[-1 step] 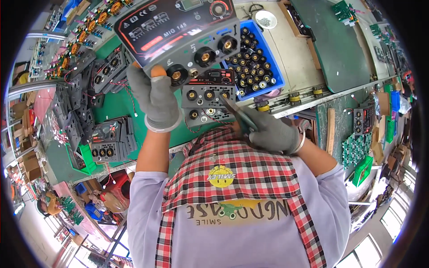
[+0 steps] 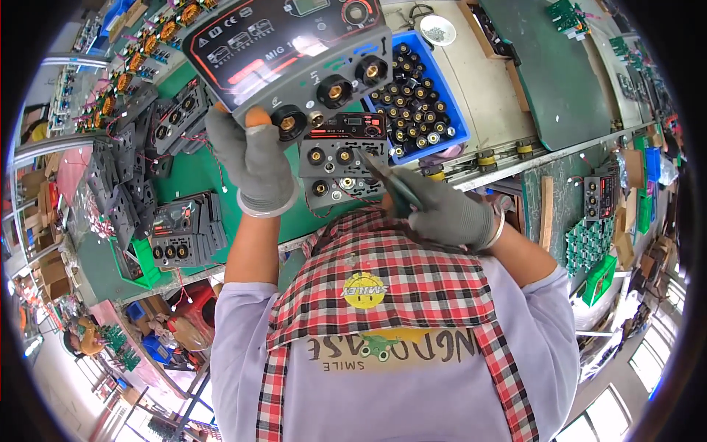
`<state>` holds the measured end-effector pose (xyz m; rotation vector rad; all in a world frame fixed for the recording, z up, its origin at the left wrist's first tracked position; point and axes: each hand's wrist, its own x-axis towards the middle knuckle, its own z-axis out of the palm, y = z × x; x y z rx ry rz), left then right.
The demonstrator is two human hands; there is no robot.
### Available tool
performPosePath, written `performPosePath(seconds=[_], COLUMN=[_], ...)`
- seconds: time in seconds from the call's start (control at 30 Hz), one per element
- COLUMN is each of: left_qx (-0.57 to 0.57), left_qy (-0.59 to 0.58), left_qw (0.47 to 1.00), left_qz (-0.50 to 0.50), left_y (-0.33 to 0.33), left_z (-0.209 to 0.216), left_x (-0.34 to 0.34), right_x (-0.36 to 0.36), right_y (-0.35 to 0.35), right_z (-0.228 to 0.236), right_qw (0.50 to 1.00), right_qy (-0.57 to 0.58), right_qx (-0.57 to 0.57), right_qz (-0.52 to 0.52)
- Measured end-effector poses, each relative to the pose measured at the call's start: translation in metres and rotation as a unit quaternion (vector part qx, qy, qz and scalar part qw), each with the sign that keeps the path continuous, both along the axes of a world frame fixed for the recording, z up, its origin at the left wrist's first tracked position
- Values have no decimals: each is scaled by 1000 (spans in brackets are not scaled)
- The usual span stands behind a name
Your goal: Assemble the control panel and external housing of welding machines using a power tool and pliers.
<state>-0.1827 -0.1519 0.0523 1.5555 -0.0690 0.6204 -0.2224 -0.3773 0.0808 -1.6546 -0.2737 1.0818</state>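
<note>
Above the green work surface (image 2: 199,173): a grey machine front panel with a glossy black face and red trim (image 2: 272,55) is held up, tilted, its top edge running out of view.
Left hand: the grey-gloved left hand (image 2: 258,158) is closed in a pinch on the panel's lower left corner, the bare thumb tip in front; the fingers behind are mostly hidden.
Right hand: the grey-gloved right hand (image 2: 456,214) is curled around a dark, long-nosed hand tool (image 2: 401,193), probably pliers; whether its tips touch anything below, I cannot tell.
Panel body: looks like moulded plastic, so probably light for its size and stiff, with little flex.
Socket row: round black sockets with brass centres (image 2: 289,122) line the lower edge and likely put most of the weight there, so a corner pinch may let the far end swing.
Glossy face: likely slick and easily scratched; metal tool tips are best kept off it.
Best hold: the matt grey rim, at a lower corner or both short sides, clear of sockets and the upper knob (image 2: 356,12).
Below the panel: similar grey-and-black panels (image 2: 344,132) lie on the work surface, just beside a blue plastic bin (image 2: 458,121) of loose black-and-brass sockets (image 2: 412,110).
</note>
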Motion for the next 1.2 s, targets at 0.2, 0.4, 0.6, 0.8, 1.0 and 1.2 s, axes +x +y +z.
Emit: performPosePath(seconds=[0.2,0.4,0.6,0.8,1.0,1.2], left_qx=[-53,-19,-129,-61,-39,-51], left_qy=[-32,-77,-89,-120,-156,-155], left_qw=[998,997,986,989,984,986], left_qz=[8,8,-58,-58,-76,-37], left_y=[-5,-2,15,24,32,27], left_z=[-1,-8,9,44,70,76], left_x=[7,11,13,26,20,19], right_x=[14,17,21,59,66,68], right_y=[14,20,12,36,43,48], right_z=[10,11,27,38,50,57], right_qw=[992,989,943,819,833,837], right_qy=[-114,-126,-99,-379,-370,-335], right_qx=[-52,-73,134,221,222,257], right_qz=[0,33,-287,-369,-346,-349])
